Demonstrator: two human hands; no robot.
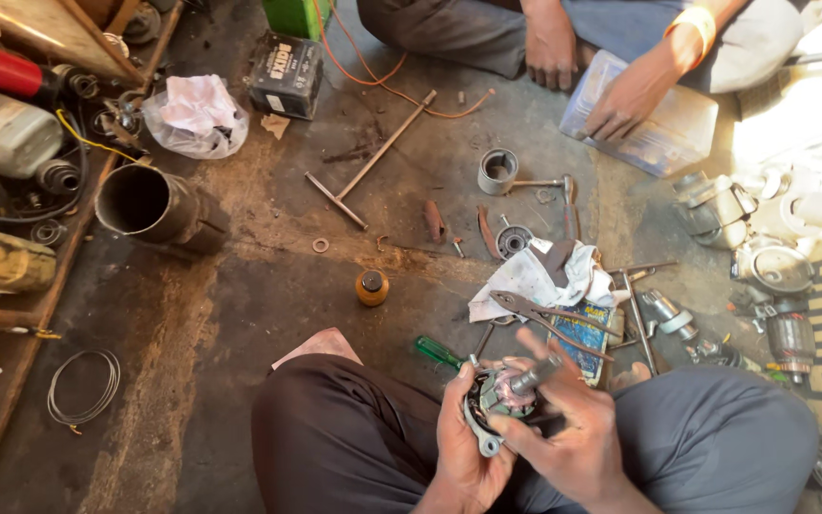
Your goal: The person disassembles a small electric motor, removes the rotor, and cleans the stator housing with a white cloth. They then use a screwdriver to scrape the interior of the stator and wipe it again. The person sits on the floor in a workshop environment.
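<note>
Small motor end housing cradled over the lap, shaft sticking up toward the camera. Left hand wrapped round the rim, fingers closed on it, probably to steady it. Right hand up top, fingers pinching the shaft. Green-handled screwdriver and pliers lying just past the knees, easy reach. White rag and orange bottle further out on the grimy floor. Another person's hand on a clear plastic box opposite.

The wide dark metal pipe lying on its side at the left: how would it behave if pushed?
The pipe lies on its side on the floor, so it would probably roll. Its thick metal wall suggests it is heavy and stiff.
</note>
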